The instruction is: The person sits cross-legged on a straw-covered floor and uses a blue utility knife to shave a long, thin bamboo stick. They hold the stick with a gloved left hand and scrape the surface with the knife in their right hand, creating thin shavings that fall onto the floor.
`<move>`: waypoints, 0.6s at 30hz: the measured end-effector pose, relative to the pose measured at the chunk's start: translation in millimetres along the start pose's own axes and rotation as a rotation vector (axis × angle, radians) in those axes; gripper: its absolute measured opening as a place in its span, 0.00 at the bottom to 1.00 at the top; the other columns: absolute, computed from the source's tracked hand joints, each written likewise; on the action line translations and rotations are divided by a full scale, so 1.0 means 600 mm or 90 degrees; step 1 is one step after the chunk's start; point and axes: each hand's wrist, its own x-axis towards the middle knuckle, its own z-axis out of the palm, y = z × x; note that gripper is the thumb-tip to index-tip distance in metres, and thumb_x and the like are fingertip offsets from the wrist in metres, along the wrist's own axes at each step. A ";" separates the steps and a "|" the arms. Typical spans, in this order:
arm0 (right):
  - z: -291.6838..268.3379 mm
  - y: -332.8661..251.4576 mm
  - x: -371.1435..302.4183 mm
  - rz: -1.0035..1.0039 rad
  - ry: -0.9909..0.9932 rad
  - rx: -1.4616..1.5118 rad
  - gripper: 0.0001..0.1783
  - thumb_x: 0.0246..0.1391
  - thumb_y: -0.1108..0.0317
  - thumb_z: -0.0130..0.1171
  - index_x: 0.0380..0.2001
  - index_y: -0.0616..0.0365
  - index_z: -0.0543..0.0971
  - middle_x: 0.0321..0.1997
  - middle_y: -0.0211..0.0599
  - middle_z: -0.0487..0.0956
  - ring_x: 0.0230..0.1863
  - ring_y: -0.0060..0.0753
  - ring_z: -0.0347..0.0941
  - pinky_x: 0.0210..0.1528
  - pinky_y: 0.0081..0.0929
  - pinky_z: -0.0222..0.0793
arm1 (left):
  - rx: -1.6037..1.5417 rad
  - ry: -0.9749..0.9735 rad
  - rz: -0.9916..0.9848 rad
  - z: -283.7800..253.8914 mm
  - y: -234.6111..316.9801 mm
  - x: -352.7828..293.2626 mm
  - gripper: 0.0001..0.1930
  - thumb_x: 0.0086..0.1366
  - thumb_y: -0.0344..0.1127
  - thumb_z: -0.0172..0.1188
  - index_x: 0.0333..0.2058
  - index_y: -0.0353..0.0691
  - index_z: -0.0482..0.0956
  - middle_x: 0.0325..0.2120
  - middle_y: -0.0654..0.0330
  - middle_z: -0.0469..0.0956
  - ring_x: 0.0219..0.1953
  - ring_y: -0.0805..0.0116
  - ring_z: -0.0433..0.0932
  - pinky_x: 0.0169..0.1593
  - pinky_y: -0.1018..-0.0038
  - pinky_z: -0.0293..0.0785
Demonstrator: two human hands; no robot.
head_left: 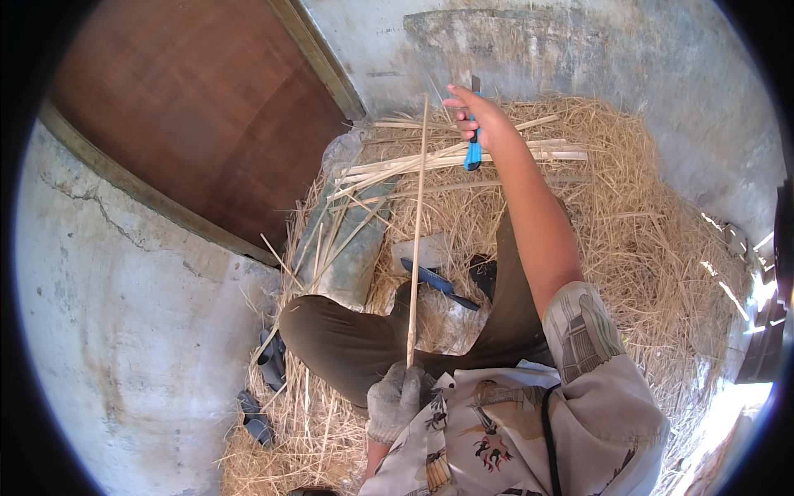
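My left hand (395,403), in a grey-white glove, is closed around the lower end of a long thin bamboo strip (420,223) close to my lap. The strip stands out away from me, its far tip near my right fingers. My bare right hand (486,120) is stretched far forward, with a blue utility knife (473,154) held in it. Its blade points away from me, past the fingers. Some of the right fingers stick out, and a thin sliver shows by their tips. Several pale split bamboo strips (529,152) lie on the shavings beneath the right hand.
Straw-like shavings (628,190) cover the floor. A greenish sack (347,256) lies by my bent knee. A dark blue-handled tool (440,283) rests between my legs near a pale block (420,250). Dark sandals (256,417) lie left. A brown door (207,107) and plastered walls (124,322) enclose the space.
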 end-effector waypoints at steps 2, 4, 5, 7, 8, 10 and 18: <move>0.003 0.007 -0.001 0.022 -0.028 0.008 0.29 0.59 0.47 0.69 0.50 0.60 0.77 0.22 0.22 0.67 0.13 0.12 0.50 0.17 0.19 0.47 | 0.003 0.003 0.002 0.007 -0.008 0.002 0.14 0.73 0.42 0.56 0.39 0.36 0.82 0.27 0.48 0.84 0.32 0.49 0.86 0.36 0.61 0.79; 0.018 0.014 -0.003 0.019 -0.007 -0.025 0.26 0.60 0.49 0.67 0.49 0.59 0.77 0.24 0.24 0.69 0.13 0.13 0.51 0.16 0.19 0.48 | 0.004 0.006 0.012 0.009 -0.012 -0.001 0.14 0.73 0.41 0.56 0.38 0.36 0.82 0.27 0.48 0.84 0.31 0.48 0.86 0.36 0.60 0.79; 0.025 0.021 0.002 0.003 0.029 -0.063 0.24 0.62 0.50 0.65 0.49 0.58 0.77 0.25 0.25 0.70 0.13 0.13 0.51 0.16 0.20 0.48 | 0.003 0.007 0.022 0.010 -0.013 -0.004 0.13 0.73 0.41 0.56 0.37 0.36 0.82 0.26 0.48 0.84 0.31 0.47 0.86 0.36 0.60 0.80; 0.029 0.030 0.010 -0.007 0.068 -0.067 0.20 0.63 0.53 0.62 0.47 0.58 0.77 0.27 0.29 0.73 0.12 0.14 0.52 0.16 0.20 0.49 | 0.012 0.006 0.037 0.011 -0.017 -0.008 0.12 0.73 0.40 0.56 0.37 0.37 0.82 0.26 0.48 0.84 0.30 0.47 0.86 0.36 0.60 0.80; 0.029 0.034 0.014 0.000 0.072 -0.035 0.18 0.64 0.55 0.60 0.46 0.57 0.77 0.28 0.31 0.74 0.12 0.14 0.52 0.16 0.20 0.50 | 0.020 0.003 0.041 0.014 -0.023 -0.008 0.12 0.73 0.39 0.57 0.37 0.37 0.82 0.26 0.48 0.84 0.30 0.47 0.86 0.35 0.60 0.80; 0.024 0.035 0.021 0.001 0.038 0.080 0.15 0.64 0.57 0.58 0.45 0.57 0.77 0.31 0.35 0.76 0.11 0.15 0.52 0.16 0.21 0.51 | 0.038 0.004 0.048 0.015 -0.025 -0.008 0.11 0.72 0.39 0.57 0.37 0.37 0.82 0.25 0.48 0.84 0.30 0.47 0.86 0.35 0.60 0.80; -0.013 0.007 0.015 -0.179 0.037 0.276 0.13 0.63 0.64 0.59 0.47 0.58 0.77 0.50 0.45 0.84 0.13 0.17 0.52 0.17 0.21 0.53 | 0.117 -0.001 0.085 0.017 -0.016 -0.001 0.11 0.71 0.40 0.58 0.38 0.39 0.83 0.26 0.49 0.84 0.30 0.48 0.86 0.34 0.59 0.80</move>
